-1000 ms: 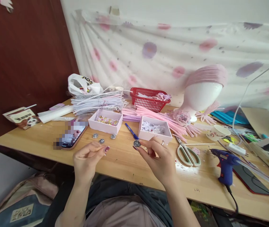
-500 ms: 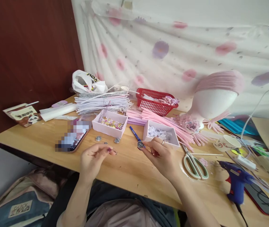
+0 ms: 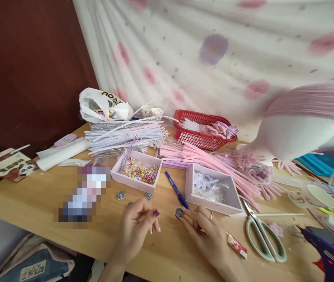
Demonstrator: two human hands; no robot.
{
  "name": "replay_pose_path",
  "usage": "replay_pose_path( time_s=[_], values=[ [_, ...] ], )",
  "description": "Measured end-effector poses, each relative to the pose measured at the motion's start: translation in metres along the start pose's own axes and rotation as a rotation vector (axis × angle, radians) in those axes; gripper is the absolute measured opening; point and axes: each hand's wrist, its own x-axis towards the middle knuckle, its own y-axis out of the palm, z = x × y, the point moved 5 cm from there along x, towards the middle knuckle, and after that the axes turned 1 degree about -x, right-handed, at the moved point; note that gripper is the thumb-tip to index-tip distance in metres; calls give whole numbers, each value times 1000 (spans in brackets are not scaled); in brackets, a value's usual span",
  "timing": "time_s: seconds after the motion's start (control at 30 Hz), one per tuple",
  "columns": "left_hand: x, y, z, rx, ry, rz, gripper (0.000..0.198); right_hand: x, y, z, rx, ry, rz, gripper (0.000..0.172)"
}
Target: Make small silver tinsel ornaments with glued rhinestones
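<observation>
Between thumb and index finger of my right hand (image 3: 206,231), a small round silver glittery coil (image 3: 179,212) is pinched, just in front of a blue pen (image 3: 176,190). My left hand (image 3: 139,223) hovers to its left, fingers curled in and thumb folded across; nothing shows between them. Behind it on the wooden table lie similar silver coils (image 3: 121,195), one partly hidden by the hand. White boxes stand beyond: one (image 3: 133,182) has gold and pink gems with pearl beads, the other (image 3: 211,206) has white pieces and a clear bag.
Green-handled scissors (image 3: 265,239) and a red packet (image 3: 237,244) lie right of my hand, near a blue glue gun (image 3: 328,250). Pink pipe cleaners (image 3: 211,164), white pipe cleaners (image 3: 126,135), a red basket (image 3: 205,144) and a white foam head (image 3: 299,129) stand behind. A phone (image 3: 84,196) lies left.
The view has moved closer to the table. My left hand has come nearer to the right, its fingers curled further in. My right hand still pinches the silver coil; a red packet now shows beside it.
</observation>
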Motion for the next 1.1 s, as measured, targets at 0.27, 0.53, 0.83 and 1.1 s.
replay_pose_path(
  time_s=[0.27,0.53,0.83,1.1],
  values=[
    [30,18,-8,400,3,210,61,13,-7,-11,-3,82,-62,10],
    [32,33,2,567,117,416,27,8,-17,-18,-53,123,-57,18],
    [15,44,9,827,415,330,41,20,-74,-14,-21,340,-303,23],
    [15,40,1,1003,514,104,46,8,-119,-25,103,355,-389,28]
  ],
)
